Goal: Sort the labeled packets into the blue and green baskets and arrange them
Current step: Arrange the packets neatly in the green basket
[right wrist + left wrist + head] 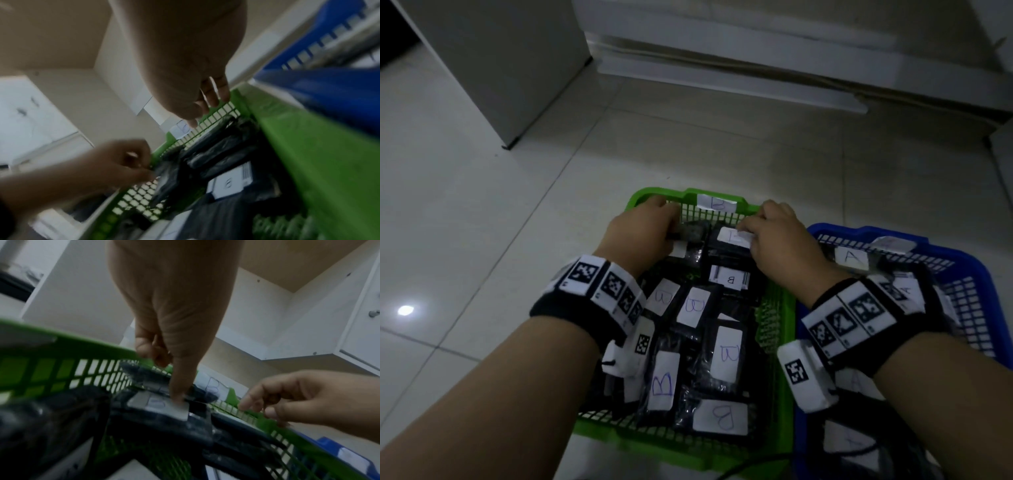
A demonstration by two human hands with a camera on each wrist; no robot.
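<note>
Both forearms reach forward and down, side by side, each wrist wrapped in a black band set with white squares of black-and-white code. The left hand [643,231] lies knuckles up, its fingers curled downward with the thumb [179,386] pressed straight down. The right hand [779,246] is also knuckles up, fingers bent loosely and spread at the tips; whether they pinch anything is hard to tell through the blur.

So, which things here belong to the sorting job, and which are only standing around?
Belong to the job:
- green basket, tagged B
- blue basket
- B packets in the green one
- A packets in the blue one
- left hand pinching a far packet
- right hand on another

Standing around:
- white cabinet
- tiled floor
</note>
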